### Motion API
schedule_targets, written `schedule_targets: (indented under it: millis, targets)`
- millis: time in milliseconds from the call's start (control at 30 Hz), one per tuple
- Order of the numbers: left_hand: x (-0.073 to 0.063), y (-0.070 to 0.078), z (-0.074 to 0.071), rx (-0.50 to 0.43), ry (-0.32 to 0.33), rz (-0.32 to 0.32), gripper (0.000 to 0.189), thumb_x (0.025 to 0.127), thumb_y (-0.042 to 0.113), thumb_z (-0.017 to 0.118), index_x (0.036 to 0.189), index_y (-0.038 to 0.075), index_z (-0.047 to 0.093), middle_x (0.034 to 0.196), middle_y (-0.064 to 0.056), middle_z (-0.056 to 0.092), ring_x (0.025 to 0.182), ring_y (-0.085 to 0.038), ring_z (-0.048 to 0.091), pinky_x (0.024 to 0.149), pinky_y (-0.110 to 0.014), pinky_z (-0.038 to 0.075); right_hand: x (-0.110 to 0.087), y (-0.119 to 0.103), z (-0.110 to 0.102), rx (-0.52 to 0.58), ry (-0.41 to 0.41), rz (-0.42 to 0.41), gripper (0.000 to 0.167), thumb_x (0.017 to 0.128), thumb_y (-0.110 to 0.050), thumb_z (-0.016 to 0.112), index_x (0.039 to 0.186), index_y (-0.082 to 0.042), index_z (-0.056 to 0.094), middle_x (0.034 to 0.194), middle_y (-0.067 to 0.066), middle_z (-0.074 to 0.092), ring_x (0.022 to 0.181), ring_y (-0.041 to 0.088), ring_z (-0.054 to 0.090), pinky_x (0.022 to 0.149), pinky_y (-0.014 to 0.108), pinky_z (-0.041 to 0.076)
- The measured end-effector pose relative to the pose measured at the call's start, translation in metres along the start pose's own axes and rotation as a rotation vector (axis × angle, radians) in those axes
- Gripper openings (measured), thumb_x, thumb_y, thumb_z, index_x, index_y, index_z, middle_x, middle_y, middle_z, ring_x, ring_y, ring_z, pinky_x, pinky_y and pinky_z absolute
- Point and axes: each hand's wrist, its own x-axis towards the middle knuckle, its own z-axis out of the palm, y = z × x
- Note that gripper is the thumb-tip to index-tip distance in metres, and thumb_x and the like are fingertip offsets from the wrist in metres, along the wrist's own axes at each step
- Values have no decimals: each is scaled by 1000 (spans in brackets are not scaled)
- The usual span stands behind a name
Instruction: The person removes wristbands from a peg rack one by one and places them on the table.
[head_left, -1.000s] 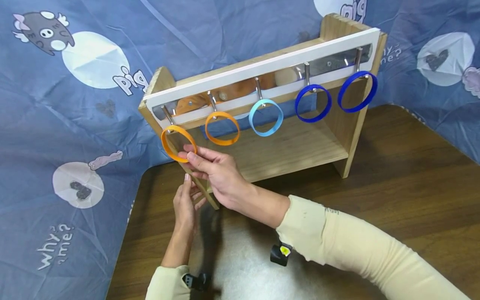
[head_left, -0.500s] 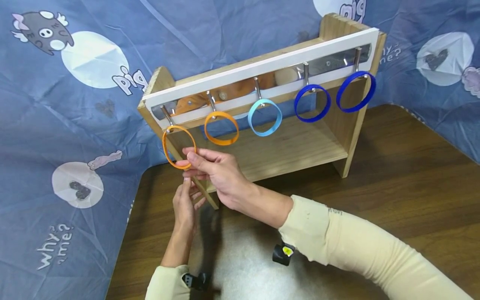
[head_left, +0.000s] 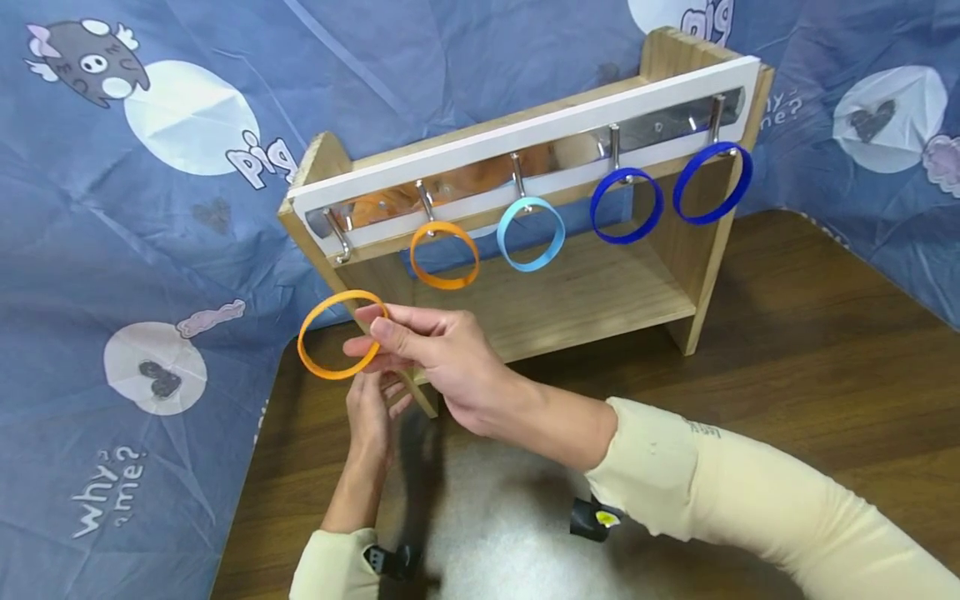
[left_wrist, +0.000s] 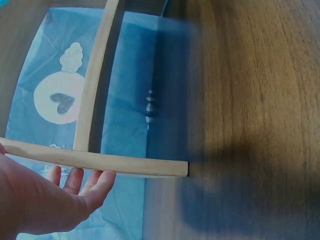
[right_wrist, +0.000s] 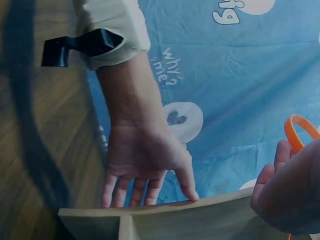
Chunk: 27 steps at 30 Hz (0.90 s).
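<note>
Orange ring [head_left: 324, 372] pinched between right hand's [head_left: 450, 358] thumb and fingers, held below leftmost hook [head_left: 337, 233] of wooden rack [head_left: 592, 287], near far left corner of counter [head_left: 795, 358]; left hand [head_left: 367, 417], fingers extended, touching rack's left side panel [left_wrist: 130, 164]; second orange ring [head_left: 446, 284], light-blue ring [head_left: 532, 267], two dark-blue rings [head_left: 626, 240] hanging along rack's front edge

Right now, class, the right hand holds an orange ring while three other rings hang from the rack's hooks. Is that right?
Not quite: four hang from the hooks, not three. The head view shows one hanging orange ring, one light blue ring and two dark blue rings. The right hand does hold the other orange ring.
</note>
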Motion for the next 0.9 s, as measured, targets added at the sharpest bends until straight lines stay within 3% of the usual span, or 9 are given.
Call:
schedule_targets:
  millis: [167, 300, 500, 667, 767, 900]
  targets:
    - [1, 1, 1, -5, 14, -5, 33, 101, 31, 39, 118, 5, 49, 105, -5, 52, 94, -18, 55, 89, -38, 49, -4, 5, -10, -31, -16, -2, 31, 96, -9, 58, 124, 4, 60, 96, 14, 72, 88, 23, 70, 100, 32, 40]
    - [1, 1, 1, -7, 22, -4, 40, 100, 44, 44, 114, 7, 51, 103, -3, 55, 94, -18, 56, 91, -41, 48, -7, 10, -18, -73, 5, 0, 31, 95, -10, 60, 122, 4, 62, 100, 14, 72, 101, 24, 67, 98, 35, 42]
    - [0, 1, 0, -2, -4, 12, 47, 96, 54, 47, 108, 8, 49, 109, -4, 55, 97, -15, 58, 95, -46, 46, -9, 17, -30, -131, 11, 22, 30, 95, -10, 59, 121, 4, 62, 97, 11, 72, 101, 22, 66, 106, 34, 33]
    - [0, 1, 0, -11, -12, 22, 37, 98, 49, 47, 95, 12, 49, 90, 3, 61, 83, -8, 64, 81, -34, 52, -11, 20, -39, -151, 12, 56, 28, 95, -10, 59, 120, 4, 63, 99, 10, 72, 97, 23, 68, 108, 35, 30]
    - [0, 1, 0, -54, -24, 32, 35, 100, 45, 47, 97, 11, 51, 86, 3, 60, 80, -9, 64, 74, -28, 52, -11, 22, -44, -165, 13, 73, 27, 95, -10, 59, 117, 6, 64, 110, 11, 69, 93, 24, 69, 107, 36, 32]
    - [0, 1, 0, -63, -40, 25, 41, 100, 48, 45, 109, 8, 49, 94, -2, 61, 86, -12, 63, 81, -32, 50, -12, 27, -52, -189, 11, 107, 28, 96, -12, 59, 116, 7, 64, 112, 12, 69, 90, 24, 70, 105, 35, 34]
